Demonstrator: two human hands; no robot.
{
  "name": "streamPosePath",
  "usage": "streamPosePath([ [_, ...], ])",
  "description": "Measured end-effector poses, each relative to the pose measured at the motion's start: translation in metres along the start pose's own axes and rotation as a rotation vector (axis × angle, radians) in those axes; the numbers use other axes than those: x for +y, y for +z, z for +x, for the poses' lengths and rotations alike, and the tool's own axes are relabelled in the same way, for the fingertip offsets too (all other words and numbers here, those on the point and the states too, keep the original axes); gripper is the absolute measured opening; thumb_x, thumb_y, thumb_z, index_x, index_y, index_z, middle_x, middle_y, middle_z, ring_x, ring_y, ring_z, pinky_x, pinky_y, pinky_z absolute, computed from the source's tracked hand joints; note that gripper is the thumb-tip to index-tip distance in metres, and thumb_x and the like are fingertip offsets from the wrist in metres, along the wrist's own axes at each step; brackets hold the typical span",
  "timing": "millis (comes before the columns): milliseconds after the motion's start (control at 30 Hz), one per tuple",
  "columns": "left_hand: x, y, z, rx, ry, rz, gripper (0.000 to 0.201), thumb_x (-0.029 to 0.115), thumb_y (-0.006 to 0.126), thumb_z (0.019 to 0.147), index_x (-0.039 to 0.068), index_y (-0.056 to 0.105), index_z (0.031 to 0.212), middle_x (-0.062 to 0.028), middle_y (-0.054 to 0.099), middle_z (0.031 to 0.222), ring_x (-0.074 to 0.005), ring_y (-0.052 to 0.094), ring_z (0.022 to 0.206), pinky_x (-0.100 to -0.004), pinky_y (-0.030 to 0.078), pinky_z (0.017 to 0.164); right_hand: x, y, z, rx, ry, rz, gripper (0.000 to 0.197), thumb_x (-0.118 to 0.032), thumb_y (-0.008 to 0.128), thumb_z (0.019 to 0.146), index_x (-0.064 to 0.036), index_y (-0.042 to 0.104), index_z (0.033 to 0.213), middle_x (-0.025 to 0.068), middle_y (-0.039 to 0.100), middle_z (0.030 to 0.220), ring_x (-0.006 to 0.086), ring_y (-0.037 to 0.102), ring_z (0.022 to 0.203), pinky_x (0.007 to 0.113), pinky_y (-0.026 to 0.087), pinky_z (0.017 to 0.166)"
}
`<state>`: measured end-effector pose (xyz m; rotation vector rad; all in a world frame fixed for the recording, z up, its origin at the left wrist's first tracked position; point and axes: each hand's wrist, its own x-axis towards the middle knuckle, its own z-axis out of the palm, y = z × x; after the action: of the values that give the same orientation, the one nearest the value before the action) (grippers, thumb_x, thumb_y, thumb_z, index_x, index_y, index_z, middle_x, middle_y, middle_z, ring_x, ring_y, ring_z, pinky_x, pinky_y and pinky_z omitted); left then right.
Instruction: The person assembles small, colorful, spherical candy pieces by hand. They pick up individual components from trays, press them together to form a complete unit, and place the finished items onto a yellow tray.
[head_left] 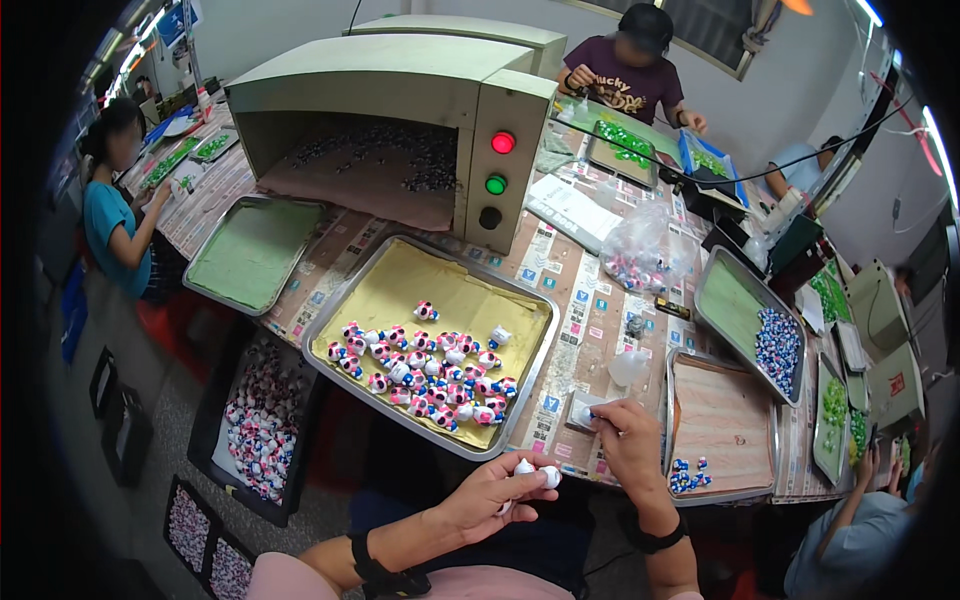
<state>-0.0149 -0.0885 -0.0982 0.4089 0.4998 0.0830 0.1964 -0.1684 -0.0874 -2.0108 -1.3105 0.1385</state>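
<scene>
Small white figurine parts [546,477] are gripped in my left hand [470,503], in front of my lap; the fingers wrap partly round them. My right hand [632,445] is closed in a pinch over a small pale square block [580,408] at the table's near edge. What its fingertips hold is too small to make out. Left of it lies a metal tray with a yellow liner [385,280], bearing many white, pink and blue figurines [430,375]. Right of it, a tray with a pinkish liner [725,415] carries a few small blue-and-white pieces [690,475].
A beige machine [390,75] with dark pieces inside stands behind the yellow-lined tray. A green-lined tray [240,250] is at left, another [728,290] with blue-and-white pieces at right. A black bin [215,440] of figurines is below left. Co-workers sit around the table.
</scene>
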Motion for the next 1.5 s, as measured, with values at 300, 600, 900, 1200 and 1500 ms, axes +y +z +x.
streamPosePath([
  [300, 0.001, -0.005, 0.003, -0.078, 0.030, -0.105, 0.024, 0.013, 0.058, 0.095, 0.006, 0.056, 0.118, -0.0074, 0.063, 0.113, -0.0177, 0.065, 0.101, -0.0240, 0.058, 0.067, -0.005, 0.000, -0.003, 0.040, -0.010, 0.066, 0.015, 0.001, 0.069, 0.076, -0.0023, 0.070, 0.090, 0.0119, 0.065, 0.083, 0.0282, 0.065, 0.078, 0.034, 0.051, 0.069],
  [600, -0.005, -0.002, 0.007, -0.085, 0.123, -0.117, 0.025, 0.000, 0.061, 0.090, 0.004, 0.056, 0.114, -0.0122, 0.062, 0.113, -0.0217, 0.062, 0.109, -0.0288, 0.055, 0.092, -0.033, -0.020, -0.035, -0.076, 0.325, 0.783, 0.018, 0.001, 0.071, 0.081, 0.0014, 0.069, 0.099, 0.0075, 0.063, 0.097, 0.0118, 0.063, 0.086, 0.023, 0.051, 0.074],
  [900, -0.010, -0.001, 0.011, -0.038, 0.160, -0.066, 0.030, -0.007, 0.063, 0.086, 0.004, 0.056, 0.113, -0.0107, 0.061, 0.113, -0.0185, 0.062, 0.107, -0.0300, 0.052, 0.098, -0.047, -0.009, -0.059, -0.077, 0.347, 0.959, 0.021, 0.004, 0.070, 0.083, 0.0045, 0.066, 0.104, 0.0078, 0.061, 0.101, 0.0137, 0.064, 0.093, 0.023, 0.052, 0.081],
  [1200, -0.014, 0.002, 0.010, -0.001, 0.210, 0.010, 0.029, -0.009, 0.065, 0.083, 0.002, 0.058, 0.109, -0.0105, 0.062, 0.108, -0.0178, 0.063, 0.101, -0.0283, 0.054, 0.092, -0.045, -0.005, -0.062, -0.062, 0.275, 0.707, 0.018, -0.003, 0.075, 0.079, 0.0001, 0.072, 0.097, 0.0088, 0.067, 0.091, 0.0138, 0.065, 0.083, 0.023, 0.051, 0.071],
  [1500, -0.016, 0.000, 0.009, 0.007, 0.227, 0.054, 0.028, -0.012, 0.065, 0.082, 0.002, 0.058, 0.106, -0.0121, 0.060, 0.106, -0.0204, 0.065, 0.097, -0.0314, 0.056, 0.091, -0.047, -0.011, -0.059, -0.125, 0.154, 0.571, 0.018, -0.002, 0.076, 0.077, -0.0012, 0.073, 0.095, 0.0087, 0.066, 0.084, 0.0139, 0.062, 0.076, 0.024, 0.049, 0.067],
])
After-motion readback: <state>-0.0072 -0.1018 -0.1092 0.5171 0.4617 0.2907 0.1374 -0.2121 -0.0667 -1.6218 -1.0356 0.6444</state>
